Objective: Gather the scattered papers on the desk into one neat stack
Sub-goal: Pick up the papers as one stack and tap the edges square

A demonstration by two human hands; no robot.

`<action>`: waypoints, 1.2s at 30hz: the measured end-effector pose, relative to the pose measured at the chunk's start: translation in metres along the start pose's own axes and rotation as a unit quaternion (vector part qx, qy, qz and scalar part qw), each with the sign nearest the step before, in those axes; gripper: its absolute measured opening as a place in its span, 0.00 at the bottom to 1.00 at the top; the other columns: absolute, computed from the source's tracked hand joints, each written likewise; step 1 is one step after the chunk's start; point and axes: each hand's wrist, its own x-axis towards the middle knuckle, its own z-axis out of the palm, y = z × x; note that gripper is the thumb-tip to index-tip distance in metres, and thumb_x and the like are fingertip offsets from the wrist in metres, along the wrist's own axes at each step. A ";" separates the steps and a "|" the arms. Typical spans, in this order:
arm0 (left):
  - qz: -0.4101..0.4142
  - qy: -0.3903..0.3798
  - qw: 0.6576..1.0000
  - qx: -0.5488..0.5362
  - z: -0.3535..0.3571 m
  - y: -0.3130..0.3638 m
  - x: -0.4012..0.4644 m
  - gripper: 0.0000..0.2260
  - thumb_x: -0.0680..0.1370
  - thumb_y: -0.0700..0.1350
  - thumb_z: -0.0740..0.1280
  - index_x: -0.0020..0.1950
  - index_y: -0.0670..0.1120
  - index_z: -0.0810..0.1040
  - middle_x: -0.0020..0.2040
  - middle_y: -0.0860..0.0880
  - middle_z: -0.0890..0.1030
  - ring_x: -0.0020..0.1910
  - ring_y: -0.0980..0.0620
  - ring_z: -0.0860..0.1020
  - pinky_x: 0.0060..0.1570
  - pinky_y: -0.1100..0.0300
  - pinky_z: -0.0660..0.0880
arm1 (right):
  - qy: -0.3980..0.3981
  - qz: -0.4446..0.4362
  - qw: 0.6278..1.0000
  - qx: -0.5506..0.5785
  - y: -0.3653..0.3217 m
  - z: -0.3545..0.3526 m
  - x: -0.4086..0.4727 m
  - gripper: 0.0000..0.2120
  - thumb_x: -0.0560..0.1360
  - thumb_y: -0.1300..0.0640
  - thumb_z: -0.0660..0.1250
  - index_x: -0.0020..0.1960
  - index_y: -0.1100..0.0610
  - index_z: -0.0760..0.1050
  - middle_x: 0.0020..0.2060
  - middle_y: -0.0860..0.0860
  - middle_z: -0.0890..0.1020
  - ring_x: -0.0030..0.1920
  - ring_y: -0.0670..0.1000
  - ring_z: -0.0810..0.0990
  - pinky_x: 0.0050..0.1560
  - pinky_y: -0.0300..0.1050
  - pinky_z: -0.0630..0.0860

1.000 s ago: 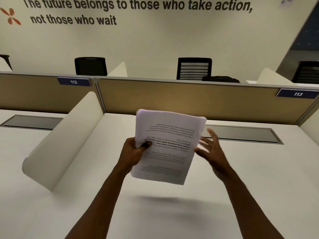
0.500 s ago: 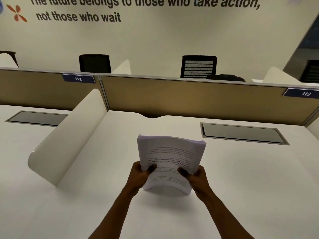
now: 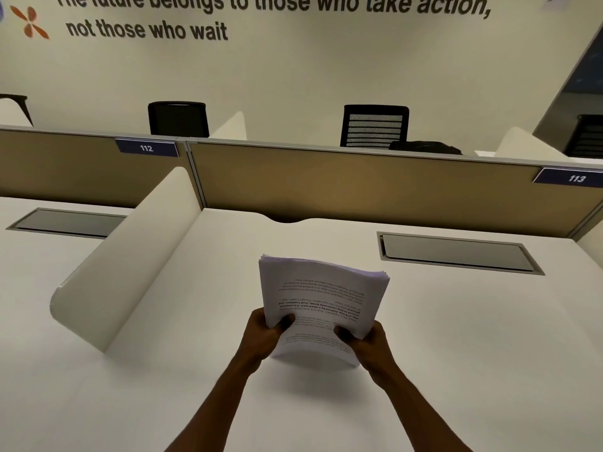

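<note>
1. The bench (image 3: 456, 337) filled the lower half of the view, white and bounded at the back by a tan partition (image 3: 359, 187) and on the left by a curved white divider (image 3: 130, 262). A grey cable hatch (image 3: 456, 252) was set into its far right part. No loose sheets showed on the part of it in view.

2. The stack of papers (image 3: 321, 295) stood near the middle of the bench, held roughly upright with the printed face toward the person and the text upside down. Its lower edge looked to be down on the surface, though the shadow there made contact hard to confirm. The sheets bowed slightly, and the top right corner showed edges fanned a little out of line.

3. By this reading the gathering was done and the step in hand was squaring the pile. The next move would call for tapping the bottom edge on the bench with a loosened hold so the sheets settle flush, then laying the stack flat.

4. The left hand (image 3: 264, 334) gripped the lower left edge of the stack, thumb over the front page and fingers behind.

5. The right hand (image 3: 368, 340) mirrored it at the lower right edge, thumb pressed on the front, so both grips were clamped on the papers, with most of the stack rising above them.
</note>
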 end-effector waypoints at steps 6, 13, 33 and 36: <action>0.094 0.069 0.992 0.048 -0.005 0.034 0.000 0.38 0.67 0.57 0.77 0.74 0.58 0.66 0.69 0.54 0.75 0.64 0.52 0.77 0.59 0.53 0.79 | 0.007 -0.028 0.998 -0.059 -0.017 -0.010 0.004 0.11 0.70 0.55 0.76 0.50 0.46 0.80 0.46 0.46 0.85 0.47 0.51 0.84 0.41 0.39 0.82; 0.339 0.074 0.864 0.365 -0.030 0.144 0.001 0.48 0.68 0.61 0.76 0.80 0.53 0.54 0.81 0.53 0.56 0.81 0.53 0.51 0.75 0.56 0.55 | -0.029 -0.132 0.968 -0.213 -0.067 -0.033 0.015 0.09 0.73 0.57 0.74 0.49 0.45 0.80 0.44 0.43 0.83 0.44 0.40 0.82 0.38 0.30 0.77; 0.154 0.072 0.982 0.078 -0.046 0.099 0.020 0.08 0.71 0.48 0.76 0.47 0.47 0.86 0.41 0.54 0.87 0.36 0.58 0.83 0.36 0.65 0.75 | -0.109 -0.042 0.991 0.064 -0.050 -0.086 0.028 0.35 0.63 0.58 0.81 0.67 0.58 0.72 0.59 0.57 0.83 0.61 0.56 0.81 0.58 0.52 0.78; 0.122 0.066 0.989 0.041 -0.040 0.085 0.022 0.03 0.74 0.43 0.74 0.47 0.50 0.85 0.42 0.54 0.87 0.37 0.55 0.83 0.38 0.62 0.74 | -0.042 -0.027 0.996 0.071 -0.034 -0.062 0.029 0.23 0.64 0.63 0.78 0.58 0.61 0.79 0.54 0.57 0.85 0.57 0.61 0.82 0.53 0.52 0.81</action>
